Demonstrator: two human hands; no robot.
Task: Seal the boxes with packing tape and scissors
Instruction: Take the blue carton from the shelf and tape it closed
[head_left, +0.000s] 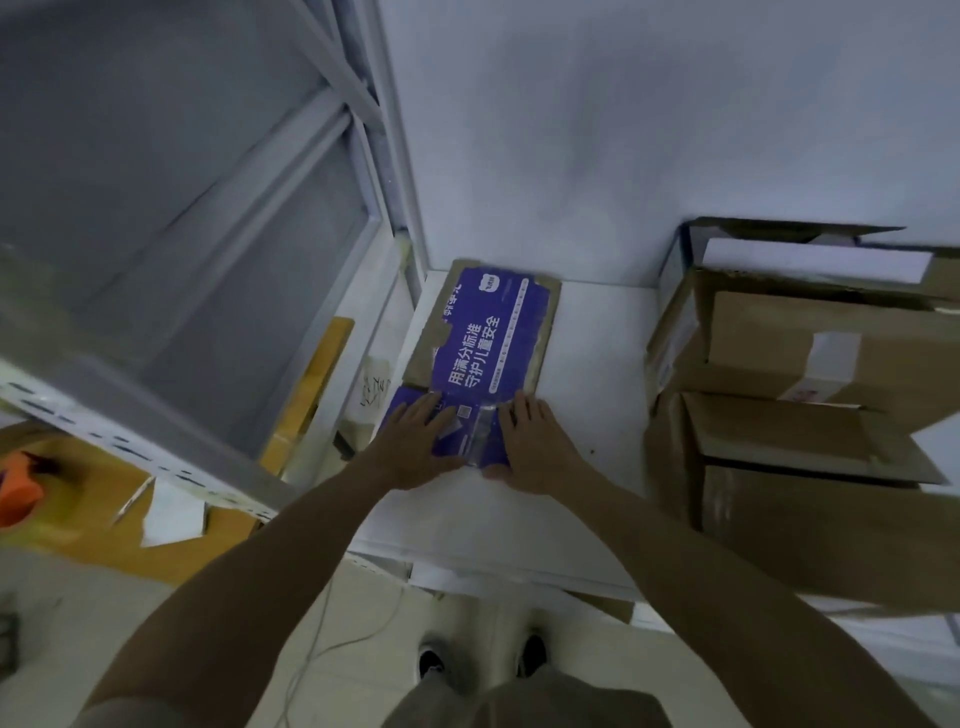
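A flattened cardboard box (485, 332) with a purple printed face and white characters lies on the white shelf (597, 374). A strip of clear tape (480, 431) runs along the seam at its near end. My left hand (415, 441) presses flat on the purple near flap, left of the seam. My right hand (535, 447) presses flat just right of the seam, fingers straight. No tape roll or scissors are in view.
Stacked brown cardboard boxes (810, 389) fill the shelf's right side, some with open flaps. A metal shelf frame (156, 405) slants across the left. Lower left lie brown cardboard (130, 530), white paper (171, 514) and something orange (18, 488). My shoes (483, 657) stand on the floor below.
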